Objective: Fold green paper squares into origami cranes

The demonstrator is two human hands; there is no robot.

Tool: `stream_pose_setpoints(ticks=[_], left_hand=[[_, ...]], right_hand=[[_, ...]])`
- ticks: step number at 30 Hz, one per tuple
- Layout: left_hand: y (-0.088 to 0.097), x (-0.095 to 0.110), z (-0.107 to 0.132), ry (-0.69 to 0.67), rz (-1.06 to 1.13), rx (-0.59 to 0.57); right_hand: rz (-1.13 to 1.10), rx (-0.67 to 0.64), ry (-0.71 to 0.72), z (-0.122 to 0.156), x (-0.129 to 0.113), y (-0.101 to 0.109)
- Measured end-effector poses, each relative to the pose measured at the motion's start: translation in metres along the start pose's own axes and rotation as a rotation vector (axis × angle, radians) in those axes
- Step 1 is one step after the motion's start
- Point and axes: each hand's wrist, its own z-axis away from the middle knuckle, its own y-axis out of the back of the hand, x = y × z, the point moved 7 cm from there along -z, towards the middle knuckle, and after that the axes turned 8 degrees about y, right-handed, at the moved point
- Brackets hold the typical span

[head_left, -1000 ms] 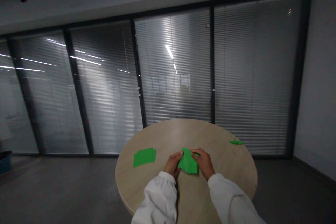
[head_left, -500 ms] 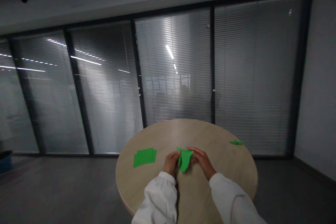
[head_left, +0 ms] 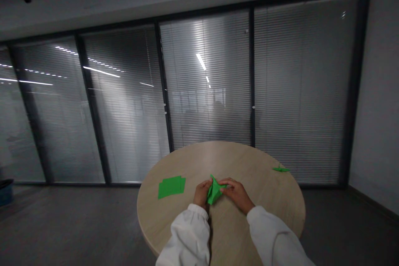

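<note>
Both hands grip one folded piece of green paper [head_left: 213,191] just above a round wooden table [head_left: 268,199]. My left hand [head_left: 202,193] pinches its left edge, fingers closed. On the right edge, my right hand [head_left: 236,194] is closed too, fingertips pressing the paper's upper corner. The paper is narrow and pointed at the top. White sleeves cover both forearms.
A small stack of flat green paper sheets [head_left: 171,185] lies on the table to the left of my hands. A small folded green paper figure [head_left: 281,169] rests near the table's far right edge. Glass walls with blinds stand behind; dark floor surrounds the table.
The green paper has been folded narrower, from a wide flat shape to a slim pointed one. Both hands have drawn closer together on it.
</note>
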Motion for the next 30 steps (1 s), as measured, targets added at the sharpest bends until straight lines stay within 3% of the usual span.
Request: stream_pose_setpoints(ticks=[7,12,19,23,30], left_hand=[[-0.007,0.006,0.002,-0.021,0.149,-0.045],[-0.02,0.015,0.01,-0.009,0.32,-0.064],[-0.033,0.008,0.02,0.112,0.288,-0.207],[-0.021,0.009,0.016,0.051,0.278,-0.126],[0.0,0.007,0.005,0.032,0.161,0.071]], right_hand=[[0.146,0.019,0.053,0.001,0.001,0.0],[0.204,0.137,0.073,0.001,0.005,0.012],[0.284,0.309,0.057,0.003,0.016,0.034],[0.274,0.325,0.063,0.003,0.019,0.034],[0.311,0.179,0.05,0.001,0.006,0.016]])
